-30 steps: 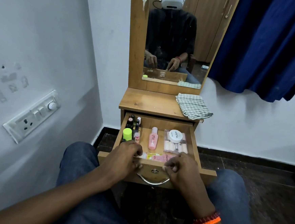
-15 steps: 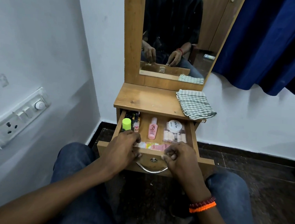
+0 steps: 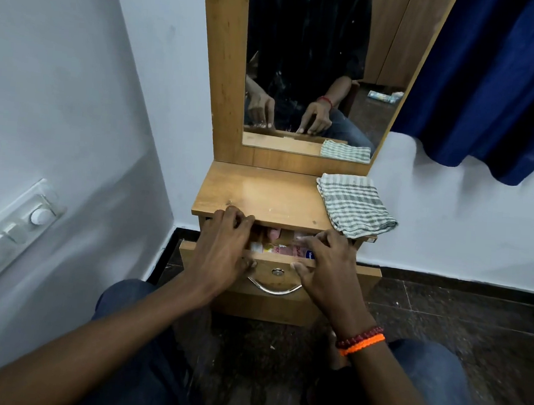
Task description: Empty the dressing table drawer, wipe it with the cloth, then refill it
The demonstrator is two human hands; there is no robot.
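The wooden dressing table drawer (image 3: 275, 302) stands out only a narrow way under the table top (image 3: 260, 195). In the gap I see a strip of toiletries (image 3: 278, 250) and a pink bottle (image 3: 274, 234); the rest is hidden. My left hand (image 3: 224, 247) grips the drawer front's top edge on the left, fingers reaching over the gap to the table's front edge. My right hand (image 3: 324, 264) grips the same edge on the right, thumb on the front face above the metal handle (image 3: 274, 288). A folded green-striped cloth (image 3: 355, 206) lies on the table's right corner, overhanging it.
A mirror (image 3: 308, 61) rises behind the table top. A wall with a switchboard (image 3: 11, 230) is close on the left, and a blue curtain (image 3: 493, 76) hangs at the right. My knees in jeans (image 3: 422, 368) flank the drawer over a dark tiled floor (image 3: 458, 313).
The drawer has slid inward from well open to a narrow gap, hiding most of its contents. Both hands moved forward with its front panel. The camera came closer and tilted down.
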